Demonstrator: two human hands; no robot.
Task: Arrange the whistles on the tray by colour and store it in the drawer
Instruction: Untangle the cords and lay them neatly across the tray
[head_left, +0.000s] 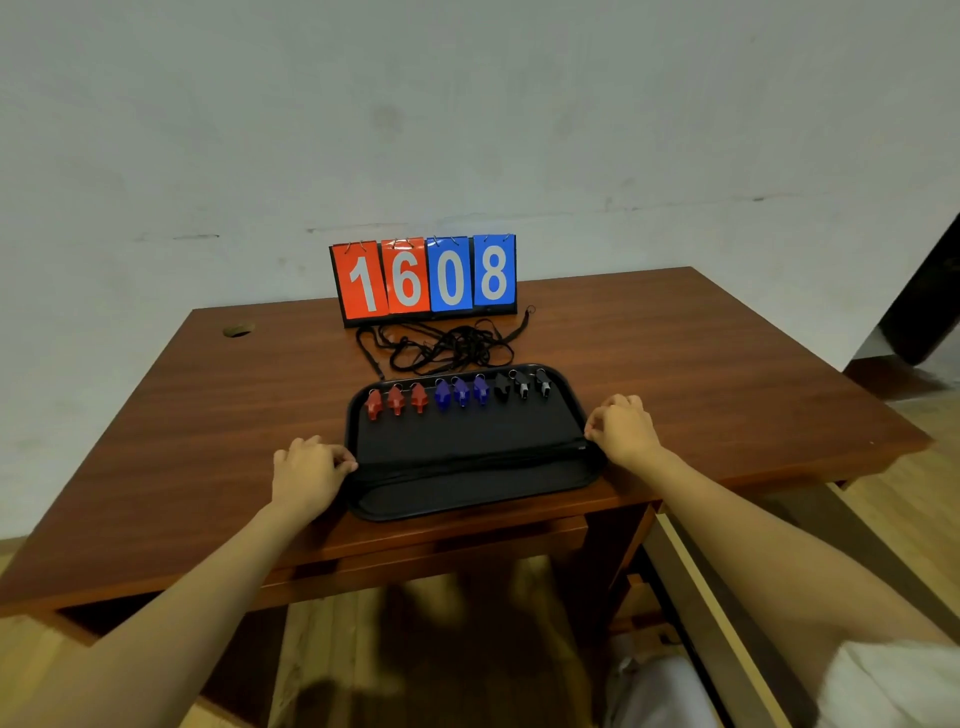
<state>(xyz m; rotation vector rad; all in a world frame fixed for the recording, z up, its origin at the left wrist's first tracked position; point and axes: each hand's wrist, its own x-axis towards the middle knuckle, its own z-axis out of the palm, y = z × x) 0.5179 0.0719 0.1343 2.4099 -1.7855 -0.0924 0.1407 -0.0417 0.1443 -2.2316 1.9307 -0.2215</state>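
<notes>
Lifting the tray (467, 512) level and evenly from both ends is judged to be what this step calls for, since the sorting appears finished: three red whistles (396, 400), three blue whistles (461, 391) and three black whistles (521, 385) are lined up in one row along the tray's far edge, just above the centre of the frame. The whistles lie loose, so any tilt could send them sliding and mix the colours; a slow, flat carry is advised. The left hand (306, 475) is placed at the tray's left rim, left of centre, with its fingers curled in against the edge. The right hand (621, 431) is set at the right rim, a little higher in the frame, its fingers likewise curled onto the edge. Both appear to grip the rim, though the fingertips are partly hidden. The tray rests on the table (208, 415) near its front edge, between the two hands. Tangled black lanyards (447, 348) lie just behind it, below a scoreboard (423, 278), and should be kept from snagging. The drawer cannot be clearly made out.
</notes>
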